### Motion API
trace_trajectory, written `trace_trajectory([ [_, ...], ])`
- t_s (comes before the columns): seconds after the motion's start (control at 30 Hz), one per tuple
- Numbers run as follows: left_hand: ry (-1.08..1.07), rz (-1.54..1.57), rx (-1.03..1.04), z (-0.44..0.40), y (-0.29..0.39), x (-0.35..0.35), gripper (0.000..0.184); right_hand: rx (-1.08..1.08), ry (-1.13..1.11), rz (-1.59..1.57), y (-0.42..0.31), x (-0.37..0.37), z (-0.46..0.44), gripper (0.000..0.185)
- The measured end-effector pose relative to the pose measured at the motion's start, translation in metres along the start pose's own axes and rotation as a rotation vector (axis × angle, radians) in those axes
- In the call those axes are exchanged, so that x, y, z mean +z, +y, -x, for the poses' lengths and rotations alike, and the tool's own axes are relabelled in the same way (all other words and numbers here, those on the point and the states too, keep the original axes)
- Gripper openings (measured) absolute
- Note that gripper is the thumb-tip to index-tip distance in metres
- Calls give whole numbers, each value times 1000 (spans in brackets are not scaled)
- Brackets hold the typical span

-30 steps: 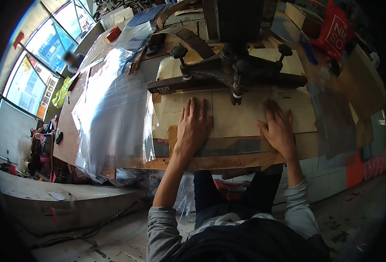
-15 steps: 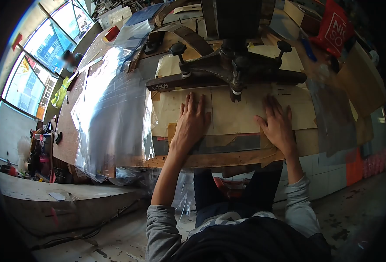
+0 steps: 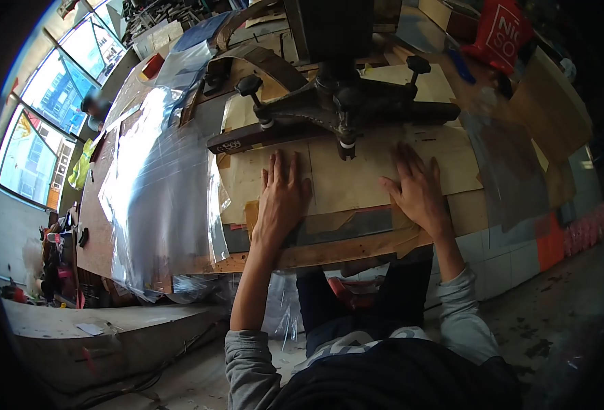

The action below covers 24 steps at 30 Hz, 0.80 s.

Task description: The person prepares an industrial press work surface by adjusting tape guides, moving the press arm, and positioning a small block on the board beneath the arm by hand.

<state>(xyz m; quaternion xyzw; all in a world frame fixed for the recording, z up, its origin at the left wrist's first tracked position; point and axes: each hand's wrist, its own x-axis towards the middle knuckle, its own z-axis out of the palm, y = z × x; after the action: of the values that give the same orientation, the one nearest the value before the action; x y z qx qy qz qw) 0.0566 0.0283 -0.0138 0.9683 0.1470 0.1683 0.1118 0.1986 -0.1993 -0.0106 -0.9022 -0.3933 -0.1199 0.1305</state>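
Observation:
My left hand (image 3: pixel 281 203) lies flat on a cream-coloured board or stiff sheet (image 3: pixel 346 179), fingers stretched toward a dark metal machine bar. On the right part of the same sheet rests my right hand (image 3: pixel 419 195), fingers spread and palm down. Neither hand grips anything. Just beyond my fingertips, the black cast-metal head (image 3: pixel 339 113) with its long bar spans the sheet, and black knobs stand at both ends. Whether the bar touches the sheet, I cannot tell. Brown tape (image 3: pixel 404 220) sticks to the worktable near my right wrist.
Clear plastic sheets (image 3: pixel 158 191) are piled at left, overhanging the table edge. To the right are another clear sheet (image 3: pixel 513 178), brown paper (image 3: pixel 551 116), a red bag (image 3: pixel 498 37) and a blue tool (image 3: pixel 461 66). Another person (image 3: pixel 95 111) is near the windows.
The view has turned slightly, so the table and machine appear farther left and a little tilted. Both hands stay flat on the sheet in nearly the same places.

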Motion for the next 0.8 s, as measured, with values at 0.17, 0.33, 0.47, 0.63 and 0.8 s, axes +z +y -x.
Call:
trace_trajectory([
  [0.17, -7, -5, -14, 0, 1, 1, 56, -12, 17, -22, 1, -1, -2, 63],
  [0.33, -4, -23, -24, -1, 3, 2, 56, -14, 8, -33, 5, 0, -5, 63],
  [0.47, 8, -26, -37, -1, 4, 5, 55, -13, 12, -47, 9, 2, -6, 64],
  [0.63, 15, -33, -31, -1, 3, 7, 55, -13, 13, -64, 9, 2, -8, 64],
  [0.8, 23, -26, -33, -2, 3, 8, 55, -19, -8, -60, 11, 3, -8, 63],
])
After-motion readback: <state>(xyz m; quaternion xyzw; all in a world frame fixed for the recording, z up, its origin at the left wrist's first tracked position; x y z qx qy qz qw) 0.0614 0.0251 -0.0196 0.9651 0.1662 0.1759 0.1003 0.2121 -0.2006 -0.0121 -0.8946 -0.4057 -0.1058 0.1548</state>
